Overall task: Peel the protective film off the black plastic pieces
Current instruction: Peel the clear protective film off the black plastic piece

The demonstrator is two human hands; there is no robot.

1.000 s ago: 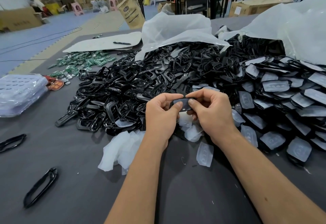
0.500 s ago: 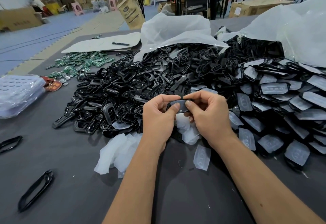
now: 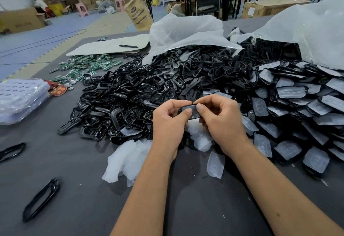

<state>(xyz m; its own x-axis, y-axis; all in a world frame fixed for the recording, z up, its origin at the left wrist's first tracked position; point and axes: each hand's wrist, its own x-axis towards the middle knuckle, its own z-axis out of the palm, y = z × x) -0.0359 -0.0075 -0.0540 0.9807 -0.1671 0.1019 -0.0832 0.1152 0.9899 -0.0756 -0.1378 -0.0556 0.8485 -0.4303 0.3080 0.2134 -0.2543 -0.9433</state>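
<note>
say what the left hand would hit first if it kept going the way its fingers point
Probably the right hand: the left hand points across the black plastic piece they both pinch, fingertips nearly touching already.

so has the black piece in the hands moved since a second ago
No. The black piece, pinched by left hand and right hand, sits as far up and left of the loose film as before.

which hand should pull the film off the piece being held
Right hand, probably: its thumb and forefinger pinch the top edge of the black piece, while the left hand grips the piece's other end, steadying it.
</note>
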